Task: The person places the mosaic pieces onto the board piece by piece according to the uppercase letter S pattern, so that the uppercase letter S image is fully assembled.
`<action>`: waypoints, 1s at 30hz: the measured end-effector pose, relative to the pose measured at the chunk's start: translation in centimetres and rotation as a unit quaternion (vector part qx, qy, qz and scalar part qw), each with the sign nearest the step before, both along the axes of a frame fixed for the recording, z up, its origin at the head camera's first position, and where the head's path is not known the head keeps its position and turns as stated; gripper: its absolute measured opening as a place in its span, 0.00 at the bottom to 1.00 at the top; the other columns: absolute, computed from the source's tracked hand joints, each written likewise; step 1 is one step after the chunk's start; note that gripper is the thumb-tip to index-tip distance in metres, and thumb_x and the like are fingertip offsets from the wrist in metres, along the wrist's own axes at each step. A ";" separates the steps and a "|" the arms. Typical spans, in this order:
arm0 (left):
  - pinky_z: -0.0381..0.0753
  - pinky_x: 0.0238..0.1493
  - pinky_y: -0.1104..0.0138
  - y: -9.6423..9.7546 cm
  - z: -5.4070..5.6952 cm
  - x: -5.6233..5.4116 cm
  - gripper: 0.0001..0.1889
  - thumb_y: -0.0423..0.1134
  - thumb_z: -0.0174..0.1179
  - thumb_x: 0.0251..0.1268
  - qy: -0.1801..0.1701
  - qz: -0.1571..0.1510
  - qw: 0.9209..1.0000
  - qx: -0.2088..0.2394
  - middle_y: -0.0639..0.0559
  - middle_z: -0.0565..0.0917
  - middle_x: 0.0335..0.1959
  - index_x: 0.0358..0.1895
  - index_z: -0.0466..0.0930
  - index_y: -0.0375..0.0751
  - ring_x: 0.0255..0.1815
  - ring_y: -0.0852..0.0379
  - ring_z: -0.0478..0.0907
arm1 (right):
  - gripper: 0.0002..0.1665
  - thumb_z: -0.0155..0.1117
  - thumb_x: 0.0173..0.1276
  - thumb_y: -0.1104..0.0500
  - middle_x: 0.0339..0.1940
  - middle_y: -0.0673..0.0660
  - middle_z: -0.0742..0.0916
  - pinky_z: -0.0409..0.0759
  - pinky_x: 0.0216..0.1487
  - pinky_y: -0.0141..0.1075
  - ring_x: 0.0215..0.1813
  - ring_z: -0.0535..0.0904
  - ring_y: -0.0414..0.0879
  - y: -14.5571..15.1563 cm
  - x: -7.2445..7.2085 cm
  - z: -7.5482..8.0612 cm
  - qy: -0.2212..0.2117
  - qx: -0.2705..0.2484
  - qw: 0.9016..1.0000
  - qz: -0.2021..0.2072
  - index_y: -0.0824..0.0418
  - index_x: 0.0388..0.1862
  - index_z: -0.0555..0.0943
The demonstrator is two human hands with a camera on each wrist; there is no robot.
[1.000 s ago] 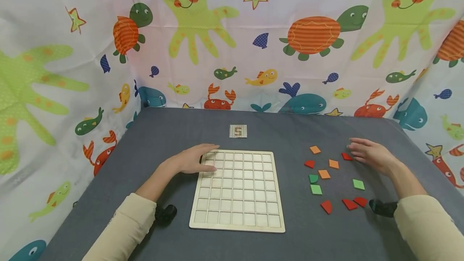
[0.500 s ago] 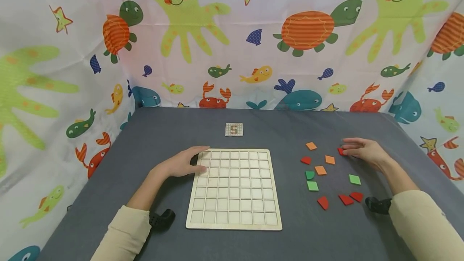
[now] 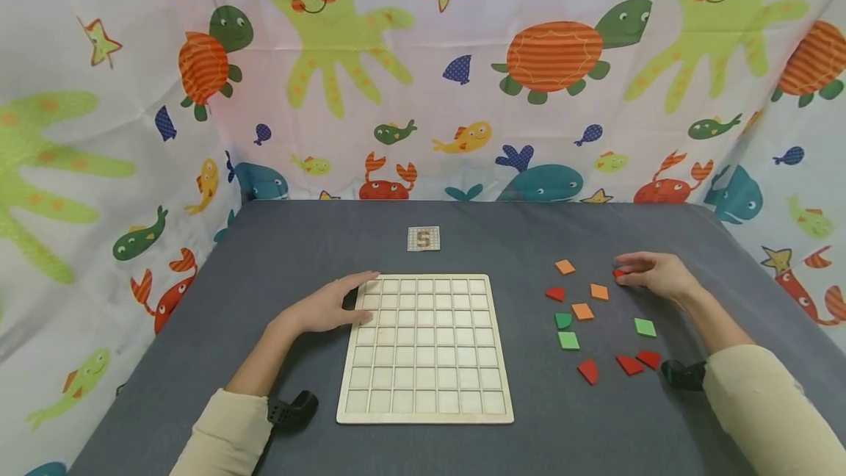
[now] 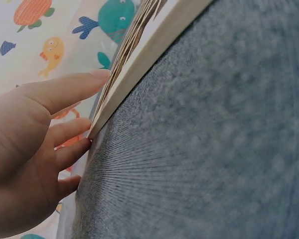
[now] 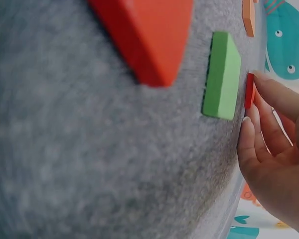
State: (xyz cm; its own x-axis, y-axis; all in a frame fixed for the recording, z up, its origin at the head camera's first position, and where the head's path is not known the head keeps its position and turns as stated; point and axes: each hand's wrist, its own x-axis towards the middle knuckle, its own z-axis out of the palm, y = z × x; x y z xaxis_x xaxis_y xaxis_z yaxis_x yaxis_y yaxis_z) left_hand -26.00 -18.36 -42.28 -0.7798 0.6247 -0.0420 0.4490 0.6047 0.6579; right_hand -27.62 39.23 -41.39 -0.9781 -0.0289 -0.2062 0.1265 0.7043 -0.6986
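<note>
A wooden grid board with rows of square cells lies in the middle of the table. My left hand rests at its upper left corner, thumb over the left edge and fingers at the far corner. The left wrist view shows the thumb and fingers of that hand spread along the board's side. On the right, my right hand pinches a small red tile between thumb and fingers. From the right wrist, the tile appears at the thumb tip, low over the cloth, partly hidden by the hand.
Around the right hand lie orange tiles, light green squares, a dark green rounded tile and several red tiles. A small card with an S pattern lies behind the board. A printed curtain surrounds the grey table.
My right hand has moved in to the red tile and closed its thumb and fingers on it. The left hand stays at the board's corner. The head view has shifted slightly.
</note>
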 end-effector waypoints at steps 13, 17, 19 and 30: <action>0.46 0.67 0.40 -0.1 -0.1 0.0 0.40 0.47 0.63 0.64 -0.012 0.007 1.000 -0.004 0.38 0.56 0.73 0.74 0.55 0.37 0.73 0.39 0.51 | 0.33 0.67 0.65 0.54 0.36 0.56 0.82 0.68 0.39 0.40 0.42 0.72 0.52 -0.3 -0.1 0.5 -0.014 0.017 1.000 0.020 0.73 0.61 0.72; 0.41 0.67 0.39 -0.1 0.0 0.0 0.39 0.47 0.62 0.64 -0.010 0.006 1.000 -0.010 0.37 0.55 0.73 0.73 0.56 0.35 0.73 0.39 0.50 | 0.32 0.68 0.63 0.49 0.38 0.53 0.84 0.71 0.39 0.38 0.42 0.73 0.49 0.1 -0.3 0.5 -0.035 0.007 0.999 0.016 0.71 0.56 0.76; 0.41 0.67 0.39 -0.1 0.0 0.0 0.38 0.46 0.62 0.65 -0.010 0.005 1.000 -0.008 0.37 0.55 0.73 0.73 0.56 0.34 0.73 0.39 0.50 | 0.32 0.68 0.63 0.48 0.39 0.52 0.84 0.74 0.39 0.38 0.42 0.74 0.48 0.2 -0.3 0.5 -0.042 -0.002 0.999 0.006 0.71 0.57 0.76; 0.41 0.68 0.41 -0.3 -0.2 0.0 0.37 0.45 0.61 0.66 -0.003 -0.002 1.000 -0.009 0.36 0.53 0.74 0.72 0.56 0.31 0.73 0.40 0.49 | 0.37 0.67 0.63 0.45 0.47 0.54 0.84 0.77 0.40 0.37 0.43 0.76 0.46 0.1 -0.1 1.2 -0.047 -0.012 0.999 -0.002 0.71 0.62 0.73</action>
State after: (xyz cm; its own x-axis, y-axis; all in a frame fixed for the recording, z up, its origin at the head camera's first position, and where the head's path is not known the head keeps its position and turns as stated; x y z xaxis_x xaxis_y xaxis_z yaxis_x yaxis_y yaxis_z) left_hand -25.98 -18.67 -42.47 -0.7776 0.6262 -0.0573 0.4474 0.6150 0.6492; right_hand -27.77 39.30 -40.22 -0.9546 -0.0312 -0.2963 0.1950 0.6866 -0.7004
